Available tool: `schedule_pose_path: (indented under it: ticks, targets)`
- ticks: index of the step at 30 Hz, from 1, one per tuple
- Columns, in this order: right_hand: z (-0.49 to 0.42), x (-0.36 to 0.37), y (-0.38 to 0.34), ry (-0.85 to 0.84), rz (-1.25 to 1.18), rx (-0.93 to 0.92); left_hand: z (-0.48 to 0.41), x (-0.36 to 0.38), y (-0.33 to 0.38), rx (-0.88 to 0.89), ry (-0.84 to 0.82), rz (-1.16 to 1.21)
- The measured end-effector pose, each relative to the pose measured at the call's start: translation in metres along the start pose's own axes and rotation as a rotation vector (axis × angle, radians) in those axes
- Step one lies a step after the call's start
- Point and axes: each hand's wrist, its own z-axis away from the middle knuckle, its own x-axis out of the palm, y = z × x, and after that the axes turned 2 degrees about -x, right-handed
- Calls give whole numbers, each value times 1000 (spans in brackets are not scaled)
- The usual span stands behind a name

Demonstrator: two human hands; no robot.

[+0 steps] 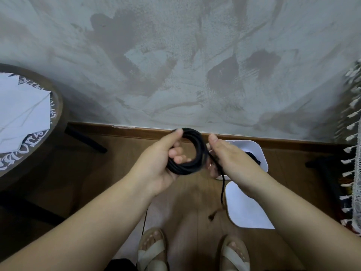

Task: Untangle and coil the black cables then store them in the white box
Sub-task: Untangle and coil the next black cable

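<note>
- Two hands are on one black cable coil (187, 151), held in the air just in front of the white box (254, 151), which sits on the wooden floor against the wall.
- The left hand (162, 161) is clamped on the coil, thumb over the top of the loops and fingers curled through the middle.
- The right hand (226, 155), between the coil and the box, is closed around the cable where the loose tail (222, 188) leaves the loops; how firm that pinch is I cannot tell, as the back of the hand hides the fingertips.
- The tail hangs down past the box lid (248, 204), which lies flat on the floor on the person's side of the box, its end dangling near the lid's edge.
- Something dark already lies inside the box, likely another cable.
- Risk, as I judge it: if the left thumb eases, the loops may spring apart and tangle again.
- The dangling end could snag the lid or box rim while the last turns are wound.
</note>
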Motion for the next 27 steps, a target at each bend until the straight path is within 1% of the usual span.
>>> schedule_pose_path:
  ticks: [2, 5, 8, 10, 12, 14, 15, 17, 18, 20, 22, 23, 24, 25, 27]
  targets:
    - [-1, -3, 10, -4, 198, 18, -8, -11, 12, -12, 86, 155]
    - [-7, -2, 26, -1, 509, -35, -18, -25, 26, 3, 204, 314]
    - [-9, 2, 29, 10, 614, -49, -24, -34, 33, 58, 311, 401]
    - [-9, 5, 29, 19, 687, -52, -26, -37, 36, 129, 401, 383]
    - [-8, 8, 29, 6, 769, -93, -26, -38, 37, 208, 479, 307]
    - [-5, 14, 25, -58, 857, -199, -24, -35, 34, 288, 525, 150]
    - [-2, 17, 23, -83, 886, -293, -23, -33, 30, 330, 545, 3]
    - [2, 22, 16, -104, 903, -562, -19, -27, 19, 418, 562, -405]
    - [4, 23, 12, -121, 897, -664, -17, -23, 13, 470, 532, -587]
    - [4, 20, 7, -138, 820, -799, -13, -15, 1, 526, 402, -822]
    - [3, 16, 3, -112, 753, -830, -11, -10, -10, 453, 268, -953]
    - [4, 13, 1, -74, 727, -824, -11, -9, -16, 380, 207, -960]
    - [4, 9, 1, -31, 695, -799, -11, -8, -21, 295, 148, -920]
    - [4, 5, 1, 9, 648, -761, -9, -7, -25, 212, 84, -844]
    - [3, -2, 1, 83, 551, -691, -5, -4, -29, 112, -59, -725]
